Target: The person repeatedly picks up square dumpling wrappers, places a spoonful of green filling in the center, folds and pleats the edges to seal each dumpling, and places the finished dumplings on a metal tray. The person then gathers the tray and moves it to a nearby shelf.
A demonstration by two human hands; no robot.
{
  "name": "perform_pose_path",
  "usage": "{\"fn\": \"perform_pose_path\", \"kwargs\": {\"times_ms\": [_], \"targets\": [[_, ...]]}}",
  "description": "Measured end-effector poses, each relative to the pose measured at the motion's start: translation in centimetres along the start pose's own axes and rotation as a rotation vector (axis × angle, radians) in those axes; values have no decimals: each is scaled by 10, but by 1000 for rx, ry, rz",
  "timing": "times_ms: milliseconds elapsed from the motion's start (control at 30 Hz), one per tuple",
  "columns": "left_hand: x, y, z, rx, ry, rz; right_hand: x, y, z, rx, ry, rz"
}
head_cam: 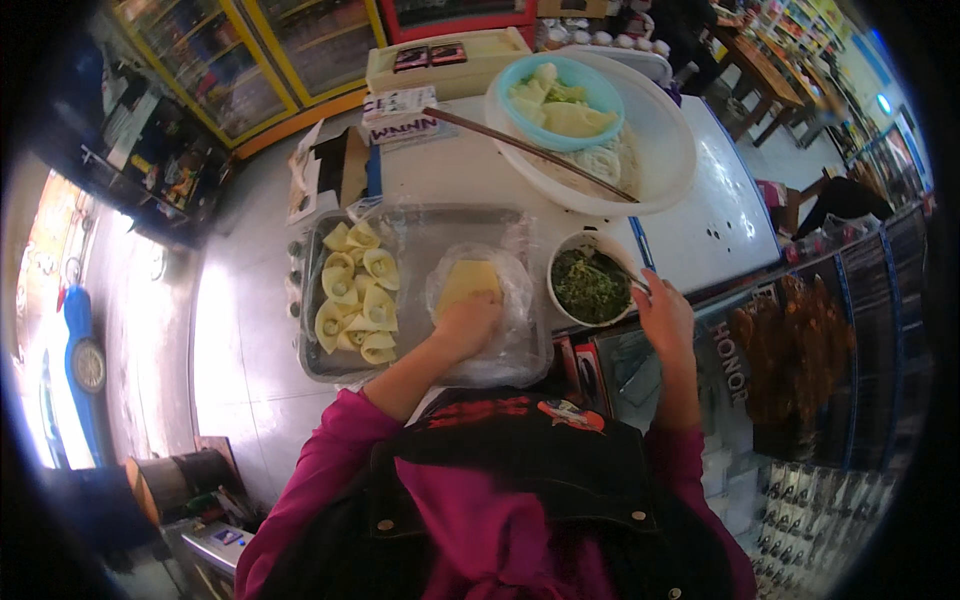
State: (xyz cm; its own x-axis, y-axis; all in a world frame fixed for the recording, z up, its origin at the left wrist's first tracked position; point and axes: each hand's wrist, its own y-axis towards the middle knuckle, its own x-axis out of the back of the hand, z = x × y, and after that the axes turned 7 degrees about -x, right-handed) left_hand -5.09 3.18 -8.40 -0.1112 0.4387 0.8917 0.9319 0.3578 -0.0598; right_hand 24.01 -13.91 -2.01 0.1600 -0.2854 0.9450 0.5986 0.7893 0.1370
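My left hand [472,324] rests with curled fingers on the near edge of yellow dough wrappers [466,277], which lie on a clear plastic bag [519,292]. Whether its fingers pinch a wrapper is hidden. Under the bag is a grey plastic tray [420,225]. Folded wontons [364,300] stand in rows along the tray's left side. At the right, my right hand [666,311] grips the thin handle of a metal utensil [636,282]; its other end dips into chopped green filling [589,285] in a white bowl [553,279].
Behind the bowl, a large white basin [667,169] holds a light-blue bowl [551,136] of wrappers and greens. Wooden chopsticks [525,150] lie across the basin's rim. An open cardboard box [337,172] and a white printed box [401,112] stand back left. A glass display case [795,337] is at right.
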Motion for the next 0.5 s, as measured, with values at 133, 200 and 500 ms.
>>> {"fn": "perform_pose_path", "kwargs": {"times_ms": [133,200,500], "targets": [[19,-5,15,138,-346,-101,-2,0,12,94,-34,-168],[33,-13,26,328,-607,-225,4,-5,18,110,-18,-257],[96,-44,8,-155,-2218,-794,25,-66,60,207,35,-193]]}}
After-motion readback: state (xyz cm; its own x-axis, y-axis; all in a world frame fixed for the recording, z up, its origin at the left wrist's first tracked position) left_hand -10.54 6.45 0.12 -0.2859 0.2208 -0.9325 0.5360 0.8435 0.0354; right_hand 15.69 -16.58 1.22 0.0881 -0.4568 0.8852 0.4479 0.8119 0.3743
